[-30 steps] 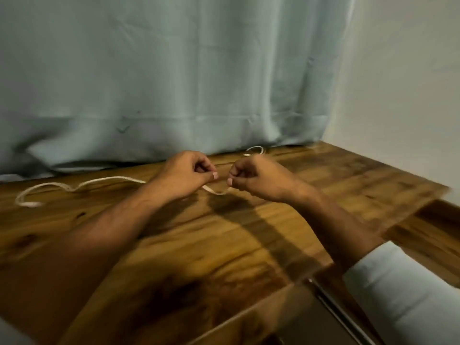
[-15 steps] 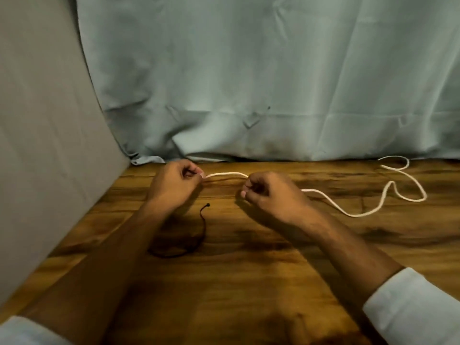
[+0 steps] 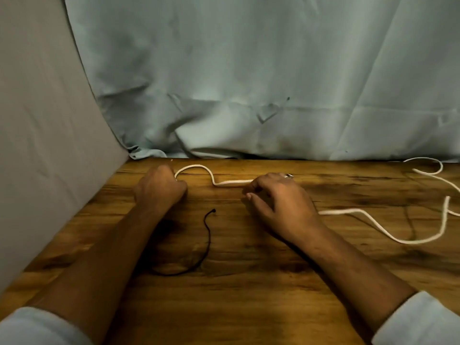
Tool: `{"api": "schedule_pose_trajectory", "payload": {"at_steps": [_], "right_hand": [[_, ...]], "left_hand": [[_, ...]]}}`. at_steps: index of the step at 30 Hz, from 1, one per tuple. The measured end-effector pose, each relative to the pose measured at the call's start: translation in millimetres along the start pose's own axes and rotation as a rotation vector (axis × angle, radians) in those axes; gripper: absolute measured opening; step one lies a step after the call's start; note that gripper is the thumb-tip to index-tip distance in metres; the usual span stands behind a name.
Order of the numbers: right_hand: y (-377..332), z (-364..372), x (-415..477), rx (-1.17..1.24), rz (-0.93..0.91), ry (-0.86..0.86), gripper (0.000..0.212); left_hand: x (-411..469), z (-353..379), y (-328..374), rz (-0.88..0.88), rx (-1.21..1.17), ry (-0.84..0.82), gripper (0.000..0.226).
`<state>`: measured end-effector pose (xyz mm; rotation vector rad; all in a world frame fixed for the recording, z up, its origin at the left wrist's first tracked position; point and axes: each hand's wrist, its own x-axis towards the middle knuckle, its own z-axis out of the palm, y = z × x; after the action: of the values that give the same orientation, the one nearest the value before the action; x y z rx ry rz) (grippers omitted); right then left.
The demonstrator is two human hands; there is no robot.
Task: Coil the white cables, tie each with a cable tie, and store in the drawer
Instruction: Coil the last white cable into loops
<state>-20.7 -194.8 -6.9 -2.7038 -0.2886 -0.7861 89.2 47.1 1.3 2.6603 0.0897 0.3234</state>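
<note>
Two hands are down on the wooden table (image 3: 249, 295), and both are on the white cable (image 3: 234, 182). The left hand (image 3: 159, 189) is balled into a tight fist, knuckles up, with the cable's end tucked inside it; the cord comes out of the fist on its 2 o'clock side. From there it humps up toward 12, drops back down and runs flat toward 3 o'clock, straight into the right hand (image 3: 278, 205).

The right hand has its fingers curled down over the cord, thumb tip close to the forefinger. The exact pinch is hidden under the fingers, but the cable goes in at the fingertips and comes out again from beneath the heel of the hand at 4 o'clock. A ring (image 3: 288, 175) glints on one finger.

So the short stretch between the two grips lies slack on the wood, wavy rather than taut. Past the right hand the loose length snakes away toward 3 o'clock, sags toward 5, then climbs back and loops near the table's far right edge.

The black cable tie (image 3: 208, 232) lies untouched at 6 o'clock from that short stretch, between the forearms, curved like a hook, apart from both hands.

Behind the table hangs a pale blue-green curtain (image 3: 249, 83), with a grey panel (image 3: 37, 145) at 9 o'clock. Light sleeves (image 3: 423, 319) are pushed up both forearms.
</note>
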Motion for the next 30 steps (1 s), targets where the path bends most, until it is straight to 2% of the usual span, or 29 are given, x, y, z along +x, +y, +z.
{"api": "schedule_pose_trajectory", "payload": {"at_steps": [5,11,14,16,20,23,26,28,30], "right_hand": [[-4,-8,-9,-0.008,0.022,0.046,0.023],[-8,-21,-14,-0.062,0.115,0.217,0.031],[-6,-26,-15,-0.116,0.125,0.295,0.036],[-2,-27,-17,-0.090,0.150,0.252,0.046],[12,-23,-25,0.152,0.142,0.140,0.059],[14,-20,-27,0.374,0.213,0.088,0.050],[12,-16,-27,0.434,0.212,0.056,0.034],[10,-14,-26,0.392,0.184,0.007,0.024],[10,-16,-26,0.287,0.151,-0.035,0.017]], "left_hand": [[-5,-6,13,-0.019,-0.193,-0.154,0.010],[-30,-14,53,0.212,-0.549,-0.236,0.027],[-46,-11,75,0.285,-0.791,-0.446,0.034],[-58,-10,87,0.307,-0.906,-0.634,0.035],[-84,-15,104,0.388,-1.044,-0.882,0.032],[-95,-20,110,0.415,-1.207,-0.989,0.030],[-100,-27,117,0.394,-1.386,-1.042,0.040],[-99,-29,121,0.358,-1.477,-0.994,0.038],[-95,-29,126,0.275,-1.565,-0.883,0.028]]}}
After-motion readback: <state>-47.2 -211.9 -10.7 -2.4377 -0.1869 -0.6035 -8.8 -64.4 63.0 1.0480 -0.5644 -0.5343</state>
